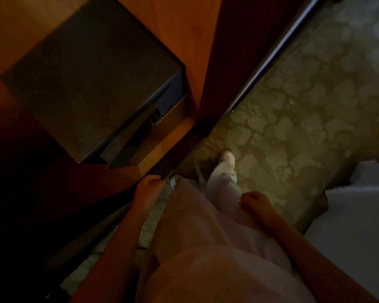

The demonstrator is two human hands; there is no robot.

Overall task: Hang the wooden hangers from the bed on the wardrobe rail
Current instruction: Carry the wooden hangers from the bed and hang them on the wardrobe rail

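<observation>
No wooden hanger and no rail show in this dim, tilted head view. My left hand (149, 189) hangs beside my leg near the wardrobe's bottom edge, fingers loosely curled, holding nothing. My right hand (255, 203) hangs on the other side over the carpet, fingers also curled and empty. The open wardrobe (179, 29) fills the upper left, with orange-brown wooden panels. A corner of the white bed (359, 215) shows at the right edge; no hanger is visible on that part.
A dark box-like safe (92, 79) sits on the wardrobe's shelf. A dark sliding-door track (271, 55) runs diagonally beside the patterned green carpet (304, 127). My pale-trousered legs and one white shoe (227, 162) stand on the carpet between wardrobe and bed.
</observation>
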